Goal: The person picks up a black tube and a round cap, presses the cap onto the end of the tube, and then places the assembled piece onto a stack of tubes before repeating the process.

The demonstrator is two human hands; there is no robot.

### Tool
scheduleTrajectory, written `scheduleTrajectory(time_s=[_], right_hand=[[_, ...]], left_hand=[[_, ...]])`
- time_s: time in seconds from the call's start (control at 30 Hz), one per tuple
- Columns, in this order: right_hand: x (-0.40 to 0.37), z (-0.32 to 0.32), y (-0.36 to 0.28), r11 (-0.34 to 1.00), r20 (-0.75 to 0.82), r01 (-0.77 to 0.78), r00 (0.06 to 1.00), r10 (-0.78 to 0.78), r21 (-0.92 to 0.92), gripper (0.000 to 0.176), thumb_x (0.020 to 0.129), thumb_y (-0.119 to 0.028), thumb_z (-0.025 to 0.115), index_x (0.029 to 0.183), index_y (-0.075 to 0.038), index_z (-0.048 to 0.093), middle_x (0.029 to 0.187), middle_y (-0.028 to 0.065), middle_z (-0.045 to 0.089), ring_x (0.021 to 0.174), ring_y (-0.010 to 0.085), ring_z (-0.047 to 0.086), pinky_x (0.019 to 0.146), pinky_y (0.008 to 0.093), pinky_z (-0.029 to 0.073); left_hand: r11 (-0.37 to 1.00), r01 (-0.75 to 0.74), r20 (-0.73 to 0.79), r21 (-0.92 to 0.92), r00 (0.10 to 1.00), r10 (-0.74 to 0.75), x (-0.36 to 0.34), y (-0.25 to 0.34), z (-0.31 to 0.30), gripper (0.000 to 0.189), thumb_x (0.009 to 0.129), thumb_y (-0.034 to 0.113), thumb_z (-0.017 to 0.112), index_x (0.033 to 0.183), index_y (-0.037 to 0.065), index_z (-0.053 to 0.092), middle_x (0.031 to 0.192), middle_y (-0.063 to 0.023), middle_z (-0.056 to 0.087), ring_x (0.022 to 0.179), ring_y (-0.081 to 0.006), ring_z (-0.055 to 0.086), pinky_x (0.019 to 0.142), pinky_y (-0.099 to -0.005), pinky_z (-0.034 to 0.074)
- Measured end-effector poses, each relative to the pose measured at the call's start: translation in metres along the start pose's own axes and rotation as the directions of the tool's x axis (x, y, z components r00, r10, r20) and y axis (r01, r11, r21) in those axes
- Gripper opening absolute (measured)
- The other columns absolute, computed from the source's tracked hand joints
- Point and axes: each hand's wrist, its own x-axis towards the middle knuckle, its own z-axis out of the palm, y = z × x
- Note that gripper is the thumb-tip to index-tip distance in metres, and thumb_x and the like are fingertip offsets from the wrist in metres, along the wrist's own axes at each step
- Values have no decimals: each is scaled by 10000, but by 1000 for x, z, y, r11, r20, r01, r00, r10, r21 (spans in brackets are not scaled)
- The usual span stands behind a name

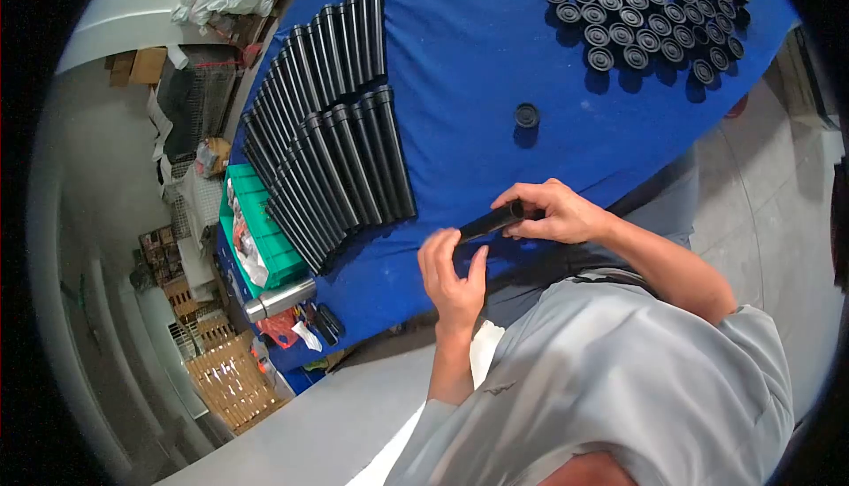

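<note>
A short-looking black tube [488, 222] lies slanted between my two hands above the table's near edge, its hollow end facing right. My right hand [562, 214] grips the tube near that hollow end, with thumb and fingers curled about it. At the other end, my left hand [453, 281] has its fingers against the tube and its thumb below; how far the tube runs behind those fingers is hidden. A single round black cap [527, 115] with ringed grooves sits on the blue cloth just beyond my right hand.
Black tubes with collared ends [340, 163] lie side by side in two rows on the blue cloth [469, 61]. Several round black caps [648, 40] are spread at the upper right. A green crate [281, 254], a silver cylinder [281, 300] and small tools stand at the left edge.
</note>
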Motion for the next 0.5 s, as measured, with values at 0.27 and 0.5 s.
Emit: scheduleTrajectory(time_s=[0.27, 0.5], right_hand=[[-3, -3, -2, 995, -21, 76, 997, -77, -62, 411, 905, -234, 792, 1254, -41, 689, 745, 59, 649, 664, 135, 618, 632, 319, 498], [-1, -1, 1, 987, -99, 72, 991, -87, -146, 393, 883, -291, 824, 1151, -32, 698, 703, 64, 613, 646, 142, 597, 613, 318, 486]], left_hand=[[999, 15, 303, -43, 953, -1, 4, -21, 7, 339, 822, 19, 765, 1141, -11, 657, 1195, -167, 701, 1162, -382, 646, 1087, -509, 465], [840, 365, 282, -402, 922, -266, -22, 4, 1, 201, 951, 113, 721, 1100, -13, 677, 1022, -160, 717, 912, -299, 695, 874, -400, 552]])
